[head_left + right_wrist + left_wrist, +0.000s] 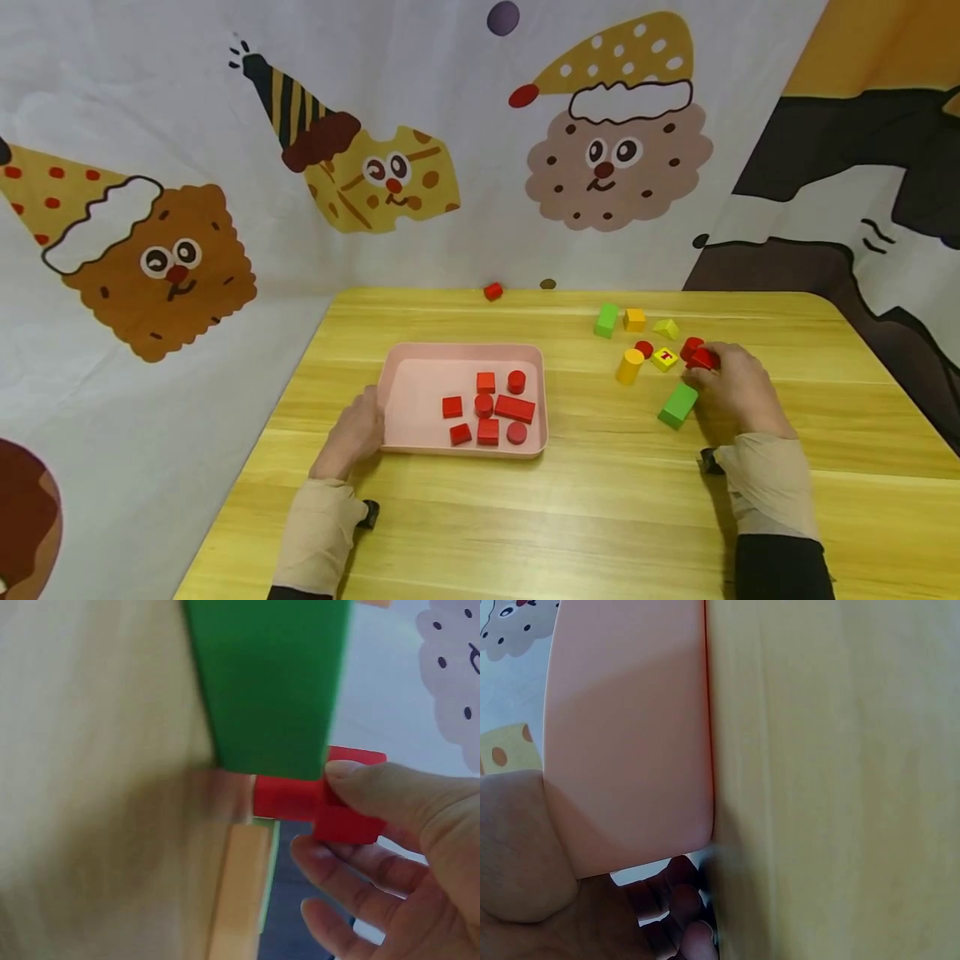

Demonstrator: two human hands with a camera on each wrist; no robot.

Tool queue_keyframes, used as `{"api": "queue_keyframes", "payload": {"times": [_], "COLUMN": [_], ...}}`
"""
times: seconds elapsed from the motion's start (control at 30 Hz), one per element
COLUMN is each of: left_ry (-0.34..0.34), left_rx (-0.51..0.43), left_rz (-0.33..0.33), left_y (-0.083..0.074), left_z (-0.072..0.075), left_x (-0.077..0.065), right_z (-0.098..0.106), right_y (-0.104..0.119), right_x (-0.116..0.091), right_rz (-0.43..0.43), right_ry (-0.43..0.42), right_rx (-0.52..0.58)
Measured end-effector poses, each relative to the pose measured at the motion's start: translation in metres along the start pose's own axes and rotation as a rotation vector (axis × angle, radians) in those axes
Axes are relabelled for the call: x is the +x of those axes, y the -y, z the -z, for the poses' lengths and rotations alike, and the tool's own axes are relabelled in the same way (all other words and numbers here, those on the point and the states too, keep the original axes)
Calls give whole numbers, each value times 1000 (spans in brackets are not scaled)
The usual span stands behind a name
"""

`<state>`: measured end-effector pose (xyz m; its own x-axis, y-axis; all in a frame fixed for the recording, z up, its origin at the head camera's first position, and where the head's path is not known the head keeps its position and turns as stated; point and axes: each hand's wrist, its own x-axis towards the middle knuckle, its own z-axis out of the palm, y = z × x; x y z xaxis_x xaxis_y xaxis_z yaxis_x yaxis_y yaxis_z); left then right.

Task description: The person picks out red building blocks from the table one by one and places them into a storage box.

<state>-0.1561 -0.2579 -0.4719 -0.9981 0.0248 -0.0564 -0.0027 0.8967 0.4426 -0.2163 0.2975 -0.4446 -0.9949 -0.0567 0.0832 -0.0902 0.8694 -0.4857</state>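
The right hand (738, 385) pinches a red block (702, 359), fingers beside a green block (678, 407); the left hand (358, 432) grips the pink tray (417, 393), seemingly steadying it.

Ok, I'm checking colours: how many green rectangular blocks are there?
2: one green block at the back beside the orange block, another green block beside the right hand, which may hide more.
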Motion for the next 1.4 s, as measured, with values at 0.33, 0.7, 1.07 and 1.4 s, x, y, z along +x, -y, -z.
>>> {"api": "queue_keyframes", "payload": {"times": [0.33,0.7,1.07,1.4], "left_ry": [11,15,30,43], "left_rx": [-13,-3,-3,-14], "left_rz": [10,18,21,20], "left_y": [-1,-2,-3,-3], "left_z": [2,1,1,1], "left_x": [-1,0,0,0], "right_z": [8,1,-12,-46], "right_y": [30,76,110,152], "right_x": [0,2,3,7], "right_rz": [141,271,340,446], "right_ry": [-118,-205,-166,-60], "right_rx": [-11,35,63,76]}}
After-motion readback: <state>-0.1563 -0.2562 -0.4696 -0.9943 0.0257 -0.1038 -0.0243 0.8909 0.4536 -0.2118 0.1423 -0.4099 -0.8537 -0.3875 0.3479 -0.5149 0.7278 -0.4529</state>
